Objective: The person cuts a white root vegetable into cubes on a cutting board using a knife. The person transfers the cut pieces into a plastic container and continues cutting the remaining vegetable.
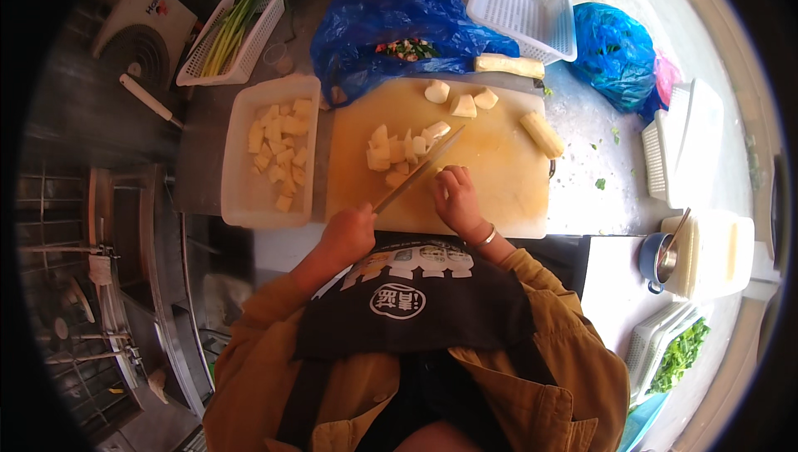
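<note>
My left hand (348, 237) grips the handle of a long-bladed kitchen knife (419, 168), whose blade slants up and right over a yellowed plastic cutting board (499, 193). Cut chunks of a pale peeled vegetable (389, 148) lie in a heap beside the blade. To the right of the knife, my right hand (458, 199) rests low over the board with curled fingers; a pale edge shows at the fingertips, but whether they pinch a piece is unclear. Larger chunks (463, 105) sit near the board's far edge, and a whole peeled length (542, 134) lies across its right edge.
Left of the board stands a white plastic tub (234, 159) with cut chunks. Behind are a blue plastic bag (368, 22) with chopped food, another peeled length (510, 66), a white basket (520, 6) and a basket of green stalks (262, 34). A blue pot (649, 259) is at right.
</note>
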A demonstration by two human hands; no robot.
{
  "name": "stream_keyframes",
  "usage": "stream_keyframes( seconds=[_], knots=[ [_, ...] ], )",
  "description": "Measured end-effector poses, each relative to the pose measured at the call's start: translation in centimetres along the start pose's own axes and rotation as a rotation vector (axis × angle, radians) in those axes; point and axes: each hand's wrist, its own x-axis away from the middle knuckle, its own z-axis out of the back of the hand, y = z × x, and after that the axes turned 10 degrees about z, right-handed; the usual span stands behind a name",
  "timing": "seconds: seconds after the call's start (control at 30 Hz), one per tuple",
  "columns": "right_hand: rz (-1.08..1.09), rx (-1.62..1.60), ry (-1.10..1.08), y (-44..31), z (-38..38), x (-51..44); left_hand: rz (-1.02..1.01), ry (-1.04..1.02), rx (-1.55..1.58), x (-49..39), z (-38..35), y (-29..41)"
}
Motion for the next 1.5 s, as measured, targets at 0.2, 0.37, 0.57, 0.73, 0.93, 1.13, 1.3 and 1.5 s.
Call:
stream_keyframes(
  seconds=[0.2, 0.37, 0.57, 0.73, 0.93, 1.13, 1.3, 1.5],
  knots=[
    [0.023, -0.04, -0.037, 0.4, 1.2, 0.2, -0.041, -0.024, -0.073, 0.8, 1.3, 1.5],
    [-0.002, -0.041, -0.085, 0.3, 1.0, 0.2, -0.062, -0.054, -0.114, 1.4, 2.4, 3.0],
    [-0.002, -0.038, -0.064, 0.0, 0.7, -0.1, -0.062, -0.072, -0.129, 1.6, 1.7, 2.8],
    [0.009, -0.049, -0.087, -0.1, 0.6, -0.1, 0.013, -0.174, -0.195, 0.4, 0.0, 1.4],
    [0.003, -0.044, -0.085, -0.2, 0.5, 0.1, -0.023, -0.104, -0.124, 0.7, 0.5, 1.8],
    [-0.006, -0.042, -0.058, -0.5, 0.3, 0.2, -0.013, -0.156, -0.112, 0.6, 0.3, 1.7],
    [-0.001, -0.038, -0.056, -0.6, 0.4, 0.6, -0.003, -0.154, -0.126, 0.3, 0.5, 1.8],
    [-0.017, -0.012, -0.038, -0.7, 0.2, 0.8, -0.039, -0.148, -0.097, 0.3, -0.1, 1.5]
  ],
)
